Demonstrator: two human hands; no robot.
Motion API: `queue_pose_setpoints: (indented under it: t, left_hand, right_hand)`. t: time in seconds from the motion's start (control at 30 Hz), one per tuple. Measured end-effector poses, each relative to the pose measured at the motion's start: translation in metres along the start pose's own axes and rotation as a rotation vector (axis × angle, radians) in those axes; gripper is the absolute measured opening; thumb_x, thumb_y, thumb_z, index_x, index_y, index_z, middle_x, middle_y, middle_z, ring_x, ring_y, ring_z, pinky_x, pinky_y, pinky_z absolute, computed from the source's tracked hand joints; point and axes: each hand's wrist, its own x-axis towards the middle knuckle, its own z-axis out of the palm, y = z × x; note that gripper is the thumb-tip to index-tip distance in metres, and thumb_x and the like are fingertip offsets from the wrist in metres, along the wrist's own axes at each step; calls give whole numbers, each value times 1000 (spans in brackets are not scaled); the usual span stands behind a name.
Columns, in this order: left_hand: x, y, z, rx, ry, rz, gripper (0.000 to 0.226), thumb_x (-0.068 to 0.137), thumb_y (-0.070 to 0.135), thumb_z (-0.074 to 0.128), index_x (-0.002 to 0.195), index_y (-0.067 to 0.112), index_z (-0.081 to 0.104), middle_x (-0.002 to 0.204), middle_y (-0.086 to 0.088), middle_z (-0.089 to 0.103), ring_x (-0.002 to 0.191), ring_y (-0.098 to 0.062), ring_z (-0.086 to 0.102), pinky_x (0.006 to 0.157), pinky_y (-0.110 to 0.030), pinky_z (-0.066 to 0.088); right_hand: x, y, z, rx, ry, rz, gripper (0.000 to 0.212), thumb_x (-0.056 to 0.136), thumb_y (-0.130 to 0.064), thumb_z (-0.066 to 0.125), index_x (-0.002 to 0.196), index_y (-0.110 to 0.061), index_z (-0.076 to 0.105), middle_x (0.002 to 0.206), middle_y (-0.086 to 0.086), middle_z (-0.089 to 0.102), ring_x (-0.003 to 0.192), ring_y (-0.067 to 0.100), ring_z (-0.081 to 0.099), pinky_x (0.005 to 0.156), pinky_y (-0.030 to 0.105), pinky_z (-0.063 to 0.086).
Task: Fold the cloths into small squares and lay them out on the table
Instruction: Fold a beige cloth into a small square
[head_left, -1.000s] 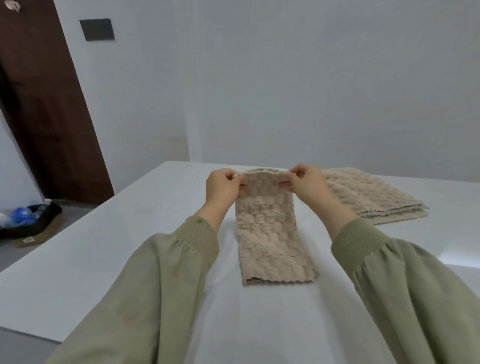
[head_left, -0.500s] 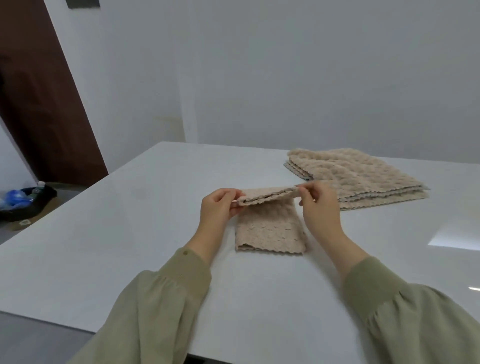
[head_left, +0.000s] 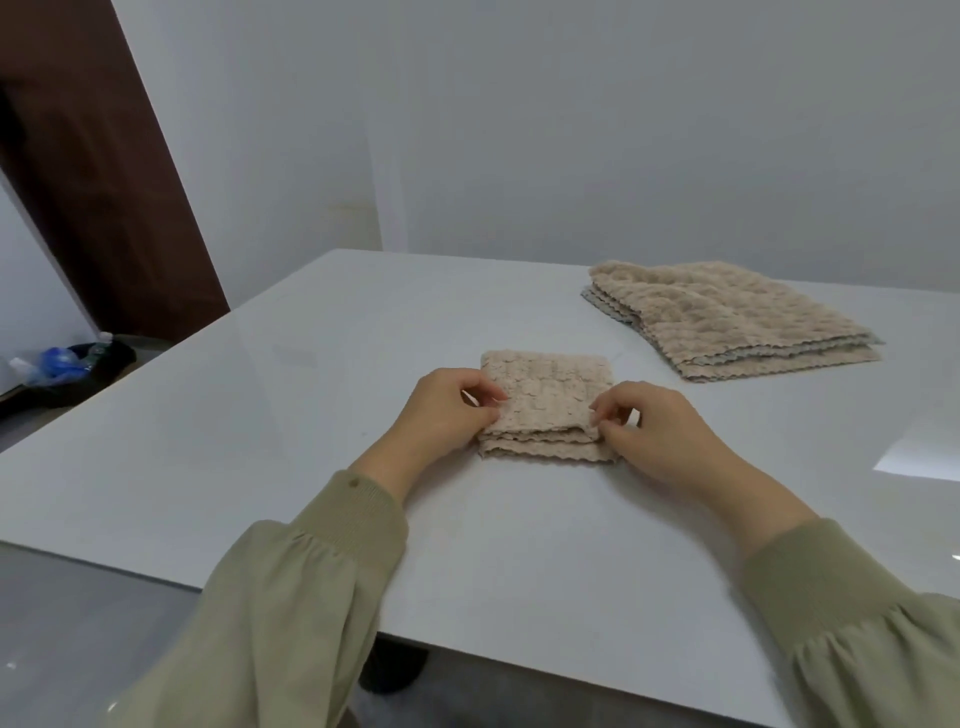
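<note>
Top half of beige waffle-textured cloth (head_left: 545, 400), airborne half second ago, now lies on lower half: small square at centre of white tabletop (head_left: 260, 441). Near corners pinched by left hand (head_left: 447, 410) and right hand (head_left: 654, 431). Stack of unfolded beige cloths (head_left: 737, 317) waits at 2 o'clock; first square nearly done

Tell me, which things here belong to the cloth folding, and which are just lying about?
Part of the job: the folded cloth, pinched at its near corners by the left hand and right hand; the pile of cloths; the table.
Lying about: the dark bag on the floor; the brown door.
</note>
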Motion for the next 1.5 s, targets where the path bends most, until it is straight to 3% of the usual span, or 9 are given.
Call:
queue_pose_setpoints:
  t: [0.1, 0.43, 0.63, 0.77, 0.93, 1.1, 1.2, 1.37, 1.5]
  left_hand:
    - [2, 0, -2, 22, -24, 23, 19, 80, 3, 68, 84, 22, 72, 78, 4, 65, 59, -6, 54, 51, -13, 44]
    - [-2, 5, -13, -158, -61, 55, 29, 78, -10, 61, 80, 18, 71, 73, 1, 63, 63, -10, 55, 63, -19, 47]
    - [-7, 3, -8, 175, -146, 146, 6, 74, 23, 78, 74, 26, 73, 78, 13, 63, 69, 2, 53, 67, -17, 45]
    - [-7, 1, -3, 478, -233, 359, 42, 65, 46, 80, 102, 30, 68, 98, 11, 56, 98, -3, 42, 86, -18, 36]
    - [-4, -5, 3, 479, -92, 531, 22, 73, 30, 75, 93, 23, 69, 90, 7, 61, 90, -7, 46, 79, -20, 37]
    - [-3, -5, 5, 434, 49, 582, 13, 78, 24, 65, 84, 14, 69, 78, 8, 62, 77, -10, 53, 71, -24, 42]
    - [-2, -4, 7, 423, 101, 594, 14, 77, 26, 60, 79, 15, 67, 74, 8, 61, 73, -8, 51, 67, -20, 39]
    - [0, -5, 9, 423, 119, 608, 12, 74, 24, 62, 79, 14, 68, 75, 5, 63, 74, -6, 50, 68, -17, 37]
    - [-1, -4, 9, 429, 36, 607, 18, 71, 18, 71, 89, 16, 69, 80, 7, 62, 78, -3, 48, 71, -16, 38]
  right_hand:
    - [1, 5, -5, -105, -43, -46, 27, 81, -6, 60, 68, -29, 58, 92, -4, 64, 84, 9, 56, 78, 28, 46]
    - [0, 1, -10, -176, -21, -168, 15, 85, -4, 60, 79, -18, 61, 87, -4, 58, 85, 11, 50, 75, 24, 36]
    - [0, 2, -8, -271, -197, -162, 20, 77, -25, 74, 69, -30, 55, 91, -10, 55, 94, 11, 47, 81, 24, 37]
    - [-3, -2, -7, -338, -224, -152, 34, 68, -41, 78, 88, -29, 54, 95, -11, 50, 93, 8, 43, 82, 24, 37]
    - [-3, -2, -4, -332, -98, -200, 20, 77, -18, 68, 95, -24, 60, 91, -9, 56, 94, 14, 52, 77, 17, 35]
    - [-4, -7, -6, -291, -137, -152, 41, 70, -38, 77, 105, -26, 58, 105, -12, 48, 97, 7, 47, 79, 16, 37]
    - [-4, -7, -7, -341, -85, -128, 44, 72, -32, 74, 111, -28, 56, 109, -11, 43, 94, 11, 48, 75, 20, 37]
    - [-1, -10, -8, -392, 99, -45, 19, 82, -15, 62, 100, -17, 70, 83, -3, 57, 86, 25, 58, 71, 31, 43]
    - [2, -4, -2, -222, 174, 46, 23, 83, -11, 60, 102, -19, 71, 64, -12, 54, 70, 14, 51, 66, 26, 37]
